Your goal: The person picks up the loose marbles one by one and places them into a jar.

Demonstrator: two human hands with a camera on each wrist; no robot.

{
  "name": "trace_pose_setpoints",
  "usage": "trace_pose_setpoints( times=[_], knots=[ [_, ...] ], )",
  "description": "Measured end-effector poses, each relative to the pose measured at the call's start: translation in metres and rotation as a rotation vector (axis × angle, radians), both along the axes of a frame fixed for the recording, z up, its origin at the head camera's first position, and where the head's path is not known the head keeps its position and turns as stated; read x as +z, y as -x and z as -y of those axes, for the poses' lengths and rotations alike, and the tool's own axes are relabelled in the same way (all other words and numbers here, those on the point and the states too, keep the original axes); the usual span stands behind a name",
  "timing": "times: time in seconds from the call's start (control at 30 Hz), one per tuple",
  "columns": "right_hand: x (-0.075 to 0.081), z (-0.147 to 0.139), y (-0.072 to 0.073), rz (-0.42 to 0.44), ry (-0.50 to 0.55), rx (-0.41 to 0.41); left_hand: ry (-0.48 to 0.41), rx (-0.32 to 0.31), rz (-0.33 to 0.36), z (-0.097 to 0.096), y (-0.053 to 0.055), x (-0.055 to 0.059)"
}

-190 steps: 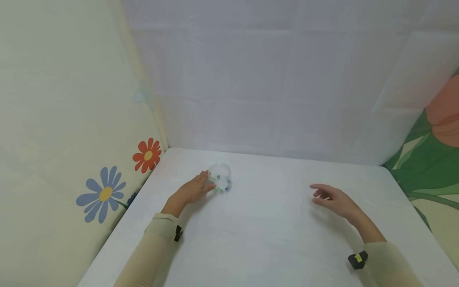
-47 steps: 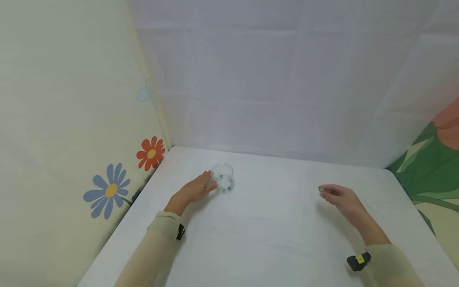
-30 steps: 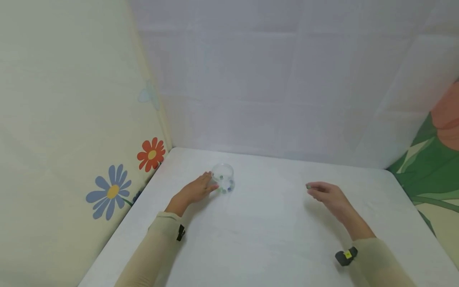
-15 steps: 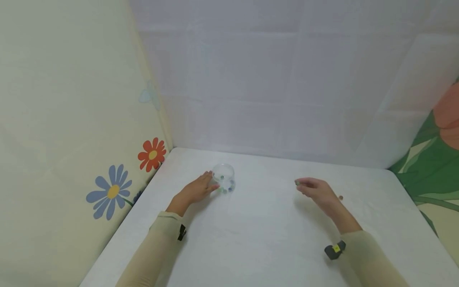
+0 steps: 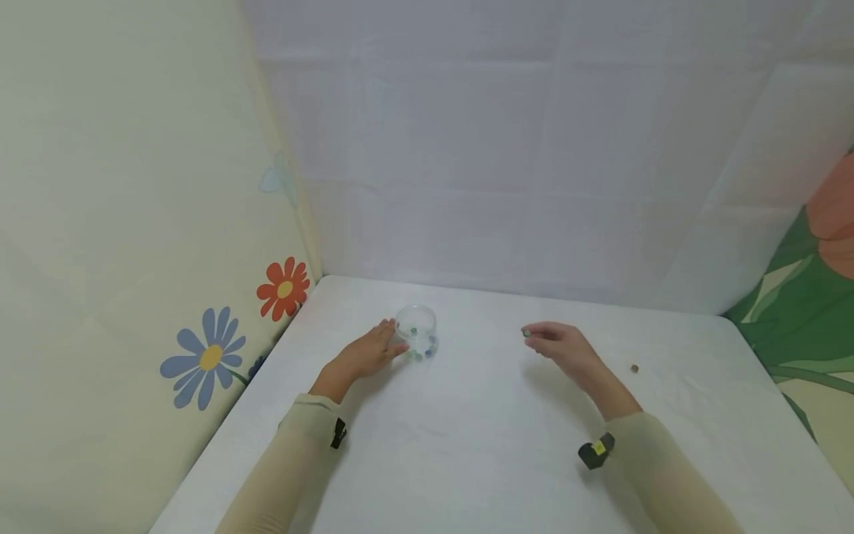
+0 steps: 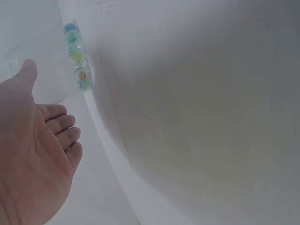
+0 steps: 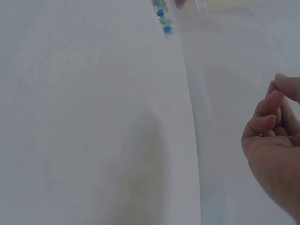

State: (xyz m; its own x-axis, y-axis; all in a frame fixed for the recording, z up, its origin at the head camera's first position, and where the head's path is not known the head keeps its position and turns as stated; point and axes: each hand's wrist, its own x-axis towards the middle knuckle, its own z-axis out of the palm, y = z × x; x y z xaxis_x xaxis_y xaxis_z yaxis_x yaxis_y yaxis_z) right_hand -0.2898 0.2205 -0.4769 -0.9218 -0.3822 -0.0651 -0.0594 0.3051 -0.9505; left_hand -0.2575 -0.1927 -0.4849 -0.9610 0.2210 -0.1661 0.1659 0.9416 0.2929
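Note:
A clear round jar [image 5: 416, 320] stands at the back left of the table, with several blue and green glass marbles [image 6: 77, 55] along its bottom. My left hand [image 5: 360, 356] rests against the jar's left side, its fingers fairly straight and the thumb reaching across the front. In the left wrist view, the thumb overlaps the clear wall. Right of the jar, above the table, my right hand [image 5: 563, 348] pinches a small dark green marble [image 5: 525, 333] between thumb and fingertips. The right wrist view hides that marble behind the fingers.
A small brownish marble [image 5: 634, 368] lies alone on the white table [image 5: 467, 445], to the right of my right forearm. A white cloth [image 5: 427, 148] hangs behind the table. Panels with printed flowers [image 5: 210, 357] stand at both sides.
My right hand, without a marble in the oldest frame, pinches one and has moved left toward the jar. This uncovers the brownish marble. The left hand stays against the jar.

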Motion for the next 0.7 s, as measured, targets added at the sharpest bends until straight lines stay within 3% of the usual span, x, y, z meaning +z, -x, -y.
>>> trace_pose_setpoints(
  times=[0.43,0.7],
  knots=[
    [0.003,0.042,0.012,0.006,0.08,0.058,-0.007,0.007,0.004,-0.003,-0.004,0.006],
    [0.007,0.069,0.018,0.009,0.112,0.082,0.009,0.003,0.009,-0.001,-0.003,0.004]
  ],
)
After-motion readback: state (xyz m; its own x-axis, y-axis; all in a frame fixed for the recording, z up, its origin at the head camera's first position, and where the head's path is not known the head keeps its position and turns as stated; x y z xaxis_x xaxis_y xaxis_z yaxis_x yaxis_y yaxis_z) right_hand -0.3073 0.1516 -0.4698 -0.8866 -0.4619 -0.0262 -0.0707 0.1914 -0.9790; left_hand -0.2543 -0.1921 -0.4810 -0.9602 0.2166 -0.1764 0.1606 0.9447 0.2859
